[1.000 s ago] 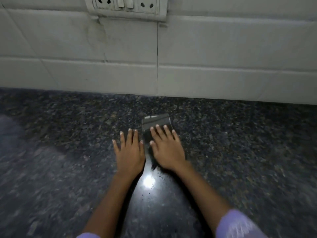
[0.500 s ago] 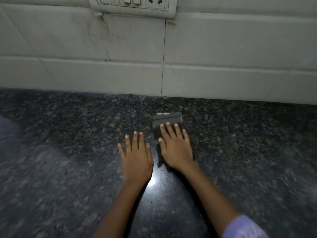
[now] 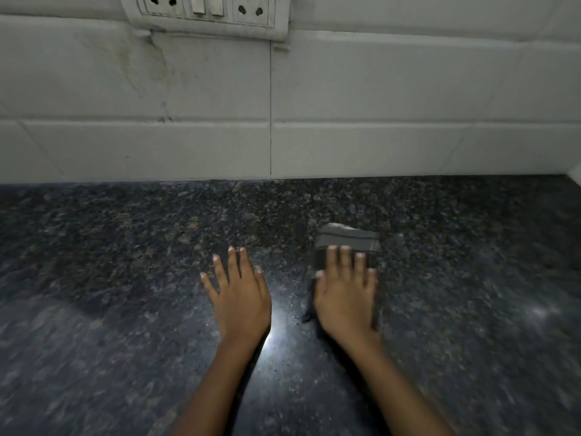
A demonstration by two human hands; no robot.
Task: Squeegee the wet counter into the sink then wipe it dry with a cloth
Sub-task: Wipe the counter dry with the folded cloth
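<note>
Setting: domestic kitchen. Evidence: dark speckled polished-granite bench (image 3: 125,278) meeting a wall of large white glazed tiles (image 3: 393,89); white wall-mounted socket-and-switch plate (image 3: 207,14) set into the tiling just above the bench line; tile surface smudged.

Most of the folded dark cloth (image 3: 347,239) lies hidden under the right hand (image 3: 345,297); only its far end shows above the fingertips, with thin dark slivers along the hand's sides near the centre right of the frame. The cloth's right edge smears into the counter (image 3: 125,309), so its outline there cannot be told. Both forearms are cut off by the bottom edge. The counter's speckle is blurred toward the lower left and lower right corners. At the top, the switch plate (image 3: 204,14) is cropped by the upper edge, its upper part out of view. The counter runs off the left, right and bottom edges.
</note>
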